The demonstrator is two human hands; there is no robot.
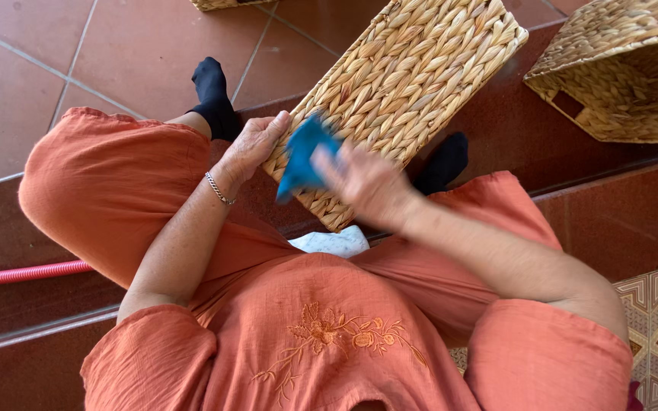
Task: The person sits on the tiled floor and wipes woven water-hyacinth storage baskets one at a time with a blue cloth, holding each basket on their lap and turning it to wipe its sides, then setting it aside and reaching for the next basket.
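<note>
The left hand (257, 144) grips the near left edge of the flat, rectangular woven straw-coloured basket (413, 76), fingers curled over the rim, while the right hand (367, 183), blurred with motion, is closed around a crumpled blue cloth (302, 156) pressed against the weave near that same corner. The basket lies tilted across the person's lap, between knees clothed in orange fabric (116, 183), above the red tiled floor (123, 46). Wiping well here seems to call for a firm steadying grip and strokes that follow the plaits.
</note>
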